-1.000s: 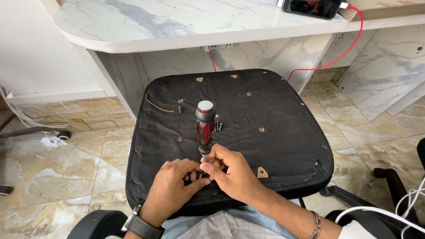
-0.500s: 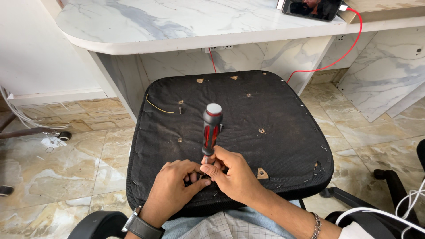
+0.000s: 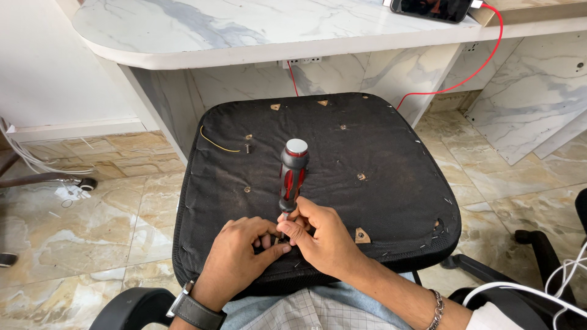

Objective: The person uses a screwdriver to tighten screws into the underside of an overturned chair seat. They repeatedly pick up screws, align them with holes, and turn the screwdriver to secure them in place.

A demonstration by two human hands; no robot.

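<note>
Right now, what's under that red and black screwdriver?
The screwdriver stands upright over the black seat cushion. Both hands crowd its lower end, the right hand pinching the shaft and the left hand beside it. Their fingers hide the tip and whatever it touches.

The left hand (image 3: 239, 260) was bare, with a dark wristwatch (image 3: 195, 308) on a black strap at its wrist. The right hand (image 3: 327, 238) was bare too, a silver chain bracelet (image 3: 435, 310) circling its wrist. A pale checked shirt (image 3: 306, 315) showed below.

bright, even daylight, soft shadows, sharp focus, slight wide-angle edge distortion
</note>
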